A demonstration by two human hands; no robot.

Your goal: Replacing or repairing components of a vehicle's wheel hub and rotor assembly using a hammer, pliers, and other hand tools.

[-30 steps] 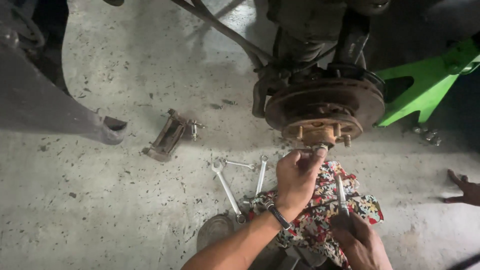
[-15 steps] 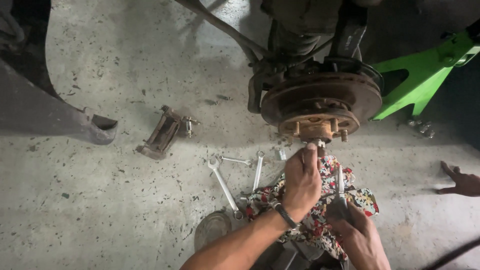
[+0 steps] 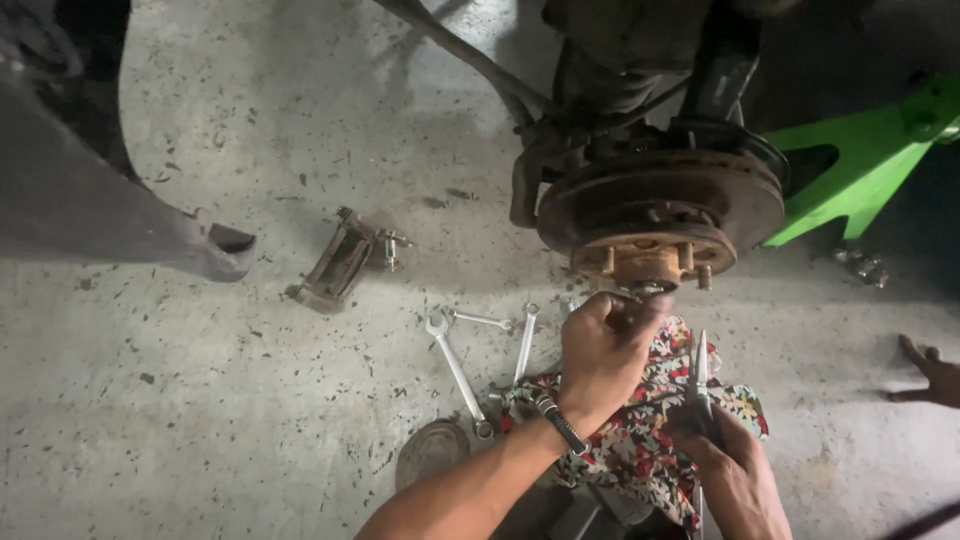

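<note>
A rusty brake disc and wheel hub (image 3: 660,215) hangs at the top right. My left hand (image 3: 605,350), with a dark band on its wrist, reaches up to the hub's underside, fingertips pinched on a small metal piece (image 3: 645,292). Lower right, my right hand (image 3: 735,480) grips pliers (image 3: 700,385) pointing up towards the hub. Both hands are over a floral cloth (image 3: 650,440) spread on the concrete floor.
Three wrenches (image 3: 455,370) lie left of the cloth, beside a round metal cap (image 3: 430,450). A brake caliper (image 3: 340,262) rests further left. A green jack stand (image 3: 860,165) is at the right. Another person's hand (image 3: 930,372) rests on the floor at the right edge.
My left hand has stayed at the hub's underside, working its fingertips there. My right hand has kept the pliers upright. The view has shifted slightly.
</note>
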